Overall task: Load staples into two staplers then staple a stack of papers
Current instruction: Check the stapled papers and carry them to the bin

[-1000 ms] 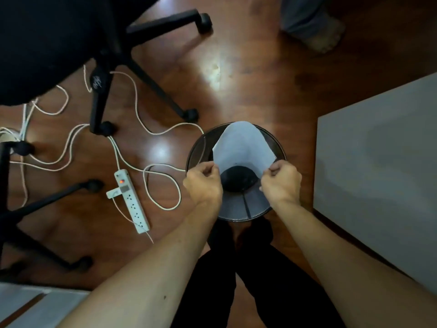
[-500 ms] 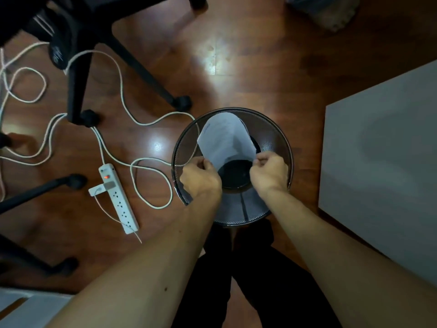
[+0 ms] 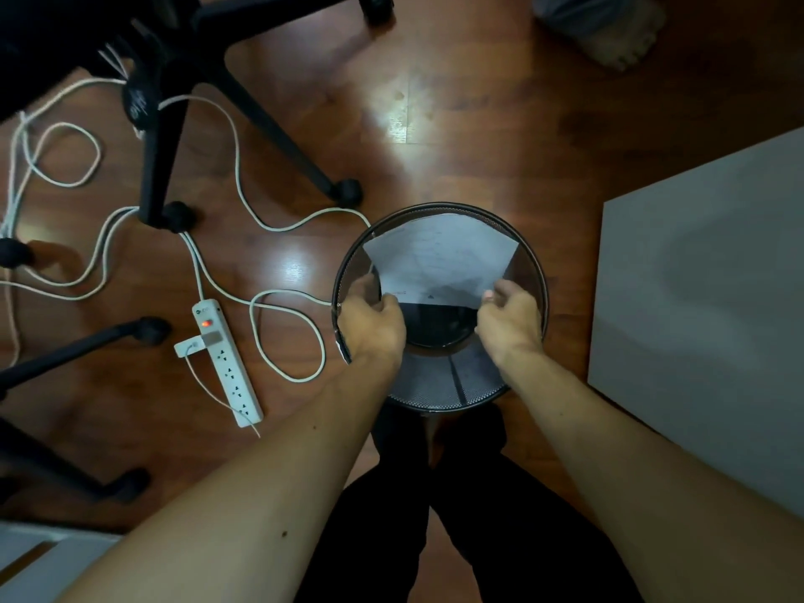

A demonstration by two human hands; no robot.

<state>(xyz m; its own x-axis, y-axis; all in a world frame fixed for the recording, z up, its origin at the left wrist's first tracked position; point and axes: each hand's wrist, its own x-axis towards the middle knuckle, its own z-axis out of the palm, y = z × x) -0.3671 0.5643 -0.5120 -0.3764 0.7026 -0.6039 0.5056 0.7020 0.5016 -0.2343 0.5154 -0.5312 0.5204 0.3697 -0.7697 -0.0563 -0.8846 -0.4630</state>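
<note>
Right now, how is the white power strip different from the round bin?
The power strip is white, long and flat on the floor; the bin is black, round mesh and stands upright. A small red light glows on the power strip; the bin has none. Hands hold a paper over the bin; nothing touches the power strip. Both sit on the wooden floor.

Both hands over black mesh wastebasket on wood floor. Left hand and right hand each pinch near corner of paper sheet, sheet spread flat across basket mouth. White power strip with red light lies left, cord looping. Office chair base upper left. Grey tabletop right.
</note>
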